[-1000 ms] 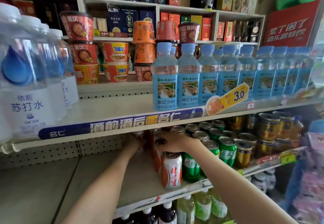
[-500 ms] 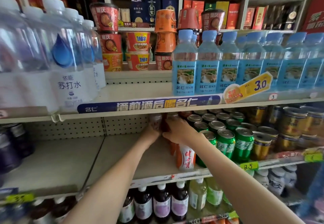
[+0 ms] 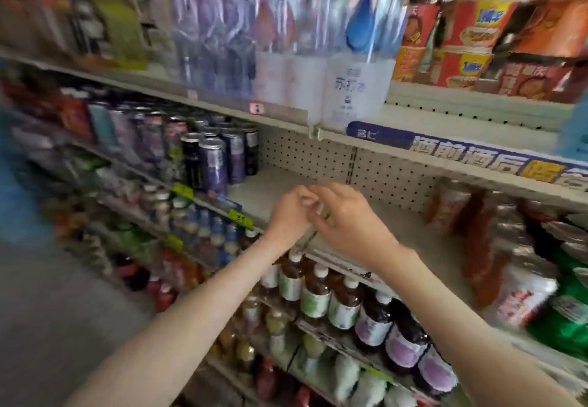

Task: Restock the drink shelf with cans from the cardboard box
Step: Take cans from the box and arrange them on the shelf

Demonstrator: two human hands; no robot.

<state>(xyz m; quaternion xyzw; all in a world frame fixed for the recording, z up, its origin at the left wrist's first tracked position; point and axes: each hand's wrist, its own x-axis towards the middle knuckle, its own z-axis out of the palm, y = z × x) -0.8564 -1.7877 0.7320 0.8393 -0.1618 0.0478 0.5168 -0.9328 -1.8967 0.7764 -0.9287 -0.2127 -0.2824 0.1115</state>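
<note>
Fingers of both my hands meet over the bare stretch of the drink shelf, curled toward each other. My left hand and my right hand touch at the fingertips, and the blur keeps me from telling whether they pinch something small between them or grasp nothing at all. No can sits in either palm that I can make out. Both forearms reach in from below the shelf's front edge.

Left of my hands on that same shelf stand tall dark and purple cans in rows. Right of my hands, a smeared cluster of red-and-white cans and green cans fills the shelf. Under my hands, a lower shelf carries brown bottles with white caps. Above my hands, clear water bottles with a blue drop on the label stand on the upper shelf.
</note>
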